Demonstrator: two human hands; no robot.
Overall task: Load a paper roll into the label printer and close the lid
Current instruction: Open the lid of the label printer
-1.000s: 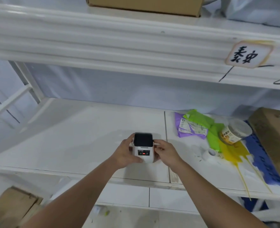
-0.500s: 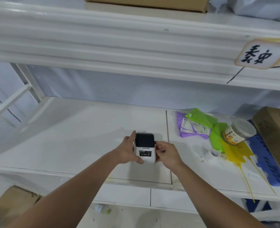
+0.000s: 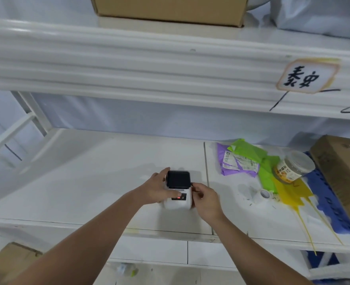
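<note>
A small white label printer point(image 3: 178, 200) with a black lid point(image 3: 178, 179) stands on the white shelf point(image 3: 87, 182). A red light glows on its front panel. My left hand point(image 3: 156, 190) grips the printer's left side, thumb on the front near the red light. My right hand point(image 3: 206, 199) holds its right side with the fingers curled against the casing. The lid looks slightly raised at its front edge. A small white paper roll point(image 3: 262, 195) lies on the shelf to the right, apart from both hands.
Right of the printer lie purple and green mailer bags point(image 3: 244, 159), a clear jar with a yellow label point(image 3: 293, 167), yellow and blue plastic sheets point(image 3: 291, 192) and a cardboard box point(image 3: 342, 177). An upper shelf beam point(image 3: 128, 64) hangs overhead with another box point(image 3: 170, 9).
The black lid looks lifted a little at the front compared with before. My left thumb has slid onto the front panel. Both hands stay on the printer.
</note>
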